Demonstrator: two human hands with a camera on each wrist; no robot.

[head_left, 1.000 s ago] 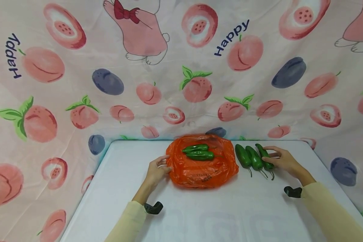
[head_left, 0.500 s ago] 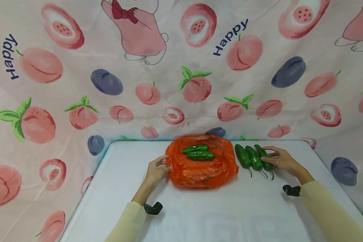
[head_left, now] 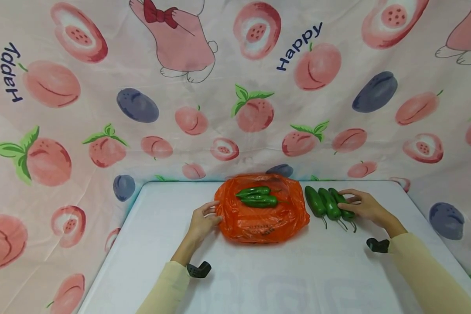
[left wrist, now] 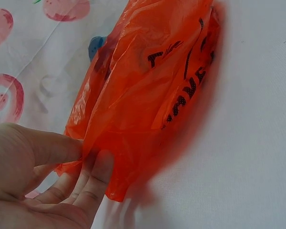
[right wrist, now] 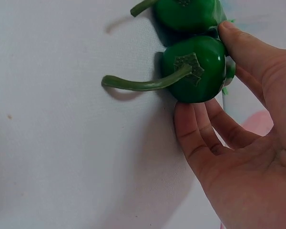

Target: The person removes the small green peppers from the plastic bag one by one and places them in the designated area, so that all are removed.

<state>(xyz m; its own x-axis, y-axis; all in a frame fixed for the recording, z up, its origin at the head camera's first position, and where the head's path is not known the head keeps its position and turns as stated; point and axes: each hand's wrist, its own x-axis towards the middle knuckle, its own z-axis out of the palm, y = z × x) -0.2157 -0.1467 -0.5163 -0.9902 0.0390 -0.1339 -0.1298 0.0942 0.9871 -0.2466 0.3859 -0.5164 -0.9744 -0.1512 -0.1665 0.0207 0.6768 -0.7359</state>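
An orange plastic bag (head_left: 255, 224) with dark print lies at the back middle of the table. Two green peppers (head_left: 260, 201) lie within its outline; whether on it or inside its opening I cannot tell. My left hand (head_left: 203, 221) pinches the bag's left edge between thumb and fingers, clearly seen in the left wrist view (left wrist: 52, 176). To the bag's right, three green peppers stand side by side, stems toward me. My right hand (head_left: 365, 208) holds the rightmost pepper (right wrist: 193, 67), thumb on one side and fingers on the other, touching the table. The neighbouring pepper (head_left: 329, 204) lies against it.
The white table (head_left: 282, 279) reaches back to a cloth (head_left: 220, 109) printed with peaches and plums. Dark wrist cameras (head_left: 199, 270) sit below both wrists. The leftmost pepper (head_left: 315, 201) of the row lies close to the bag's right edge.
The rightmost pepper's top has shifted slightly left, closer to the middle pepper, along with my right hand. The left hand and bag stay put.
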